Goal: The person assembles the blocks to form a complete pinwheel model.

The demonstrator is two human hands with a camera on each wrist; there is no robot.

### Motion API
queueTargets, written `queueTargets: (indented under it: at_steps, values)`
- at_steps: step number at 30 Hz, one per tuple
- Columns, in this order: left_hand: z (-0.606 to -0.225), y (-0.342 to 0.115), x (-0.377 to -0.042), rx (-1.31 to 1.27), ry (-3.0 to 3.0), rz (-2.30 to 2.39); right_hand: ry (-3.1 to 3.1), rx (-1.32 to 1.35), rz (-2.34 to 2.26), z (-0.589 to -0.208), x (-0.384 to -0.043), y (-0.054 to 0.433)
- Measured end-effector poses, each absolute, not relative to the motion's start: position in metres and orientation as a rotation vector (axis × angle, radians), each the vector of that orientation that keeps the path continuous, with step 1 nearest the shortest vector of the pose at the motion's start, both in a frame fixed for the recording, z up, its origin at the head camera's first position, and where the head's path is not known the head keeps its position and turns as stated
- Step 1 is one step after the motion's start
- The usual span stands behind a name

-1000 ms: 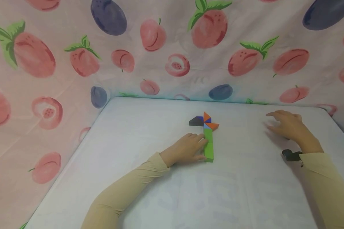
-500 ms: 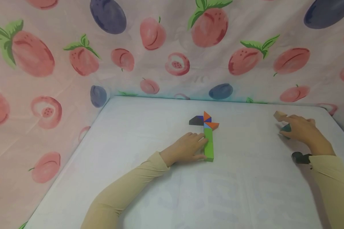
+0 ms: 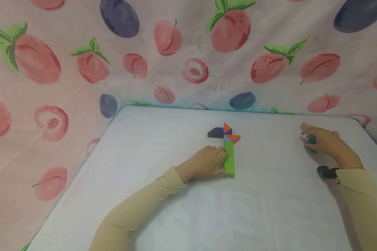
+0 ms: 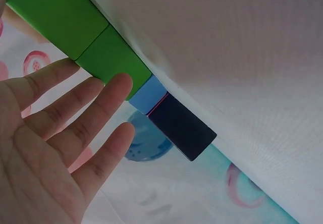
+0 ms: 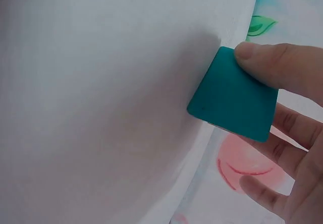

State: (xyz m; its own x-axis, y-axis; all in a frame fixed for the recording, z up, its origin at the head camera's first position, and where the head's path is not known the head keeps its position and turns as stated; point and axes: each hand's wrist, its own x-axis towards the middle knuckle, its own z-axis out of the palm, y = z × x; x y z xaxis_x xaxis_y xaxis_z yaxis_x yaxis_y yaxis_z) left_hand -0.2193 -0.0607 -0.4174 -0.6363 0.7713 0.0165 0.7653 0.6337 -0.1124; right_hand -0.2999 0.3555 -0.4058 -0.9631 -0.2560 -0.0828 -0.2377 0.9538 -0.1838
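On the white surface, two green blocks (image 3: 229, 164) stand end to end in a column. Beyond them are a light blue piece (image 3: 227, 138), orange triangles (image 3: 235, 138), dark blue pieces (image 3: 228, 131) and a black block (image 3: 215, 133). My left hand (image 3: 207, 160) touches the column's left side, its fingers fairly straight in the left wrist view. Over at the right, my right hand (image 3: 330, 144) pinches a teal four-sided block (image 5: 234, 95) between thumb and fingers. A pale wood-coloured surface (image 3: 307, 126) shows above the index finger in the head view.
A peach-patterned cloth (image 3: 191, 42) hangs behind and along the left of the white table (image 3: 163, 129). Under the right wrist is a small black device (image 3: 326, 172), beside the sleeve cuff.
A teal block now shows in my right hand's fingers, where none showed a second ago. That hand has shifted slightly right overall. My left hand stays at the green blocks.
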Motion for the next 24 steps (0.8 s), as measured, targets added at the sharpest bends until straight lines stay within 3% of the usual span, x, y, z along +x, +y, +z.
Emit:
queueTargets:
  at_steps: [14,24]
  values:
    - [-0.419,-0.060,-0.218,-1.310,-2.783,0.156,3.047,-0.442,-0.333,-0.397,-0.310,0.359]
    - [-0.419,-0.060,-0.219,-1.306,-2.788,0.154,2.985,-0.446,-0.161,-0.379,-0.342,0.371]
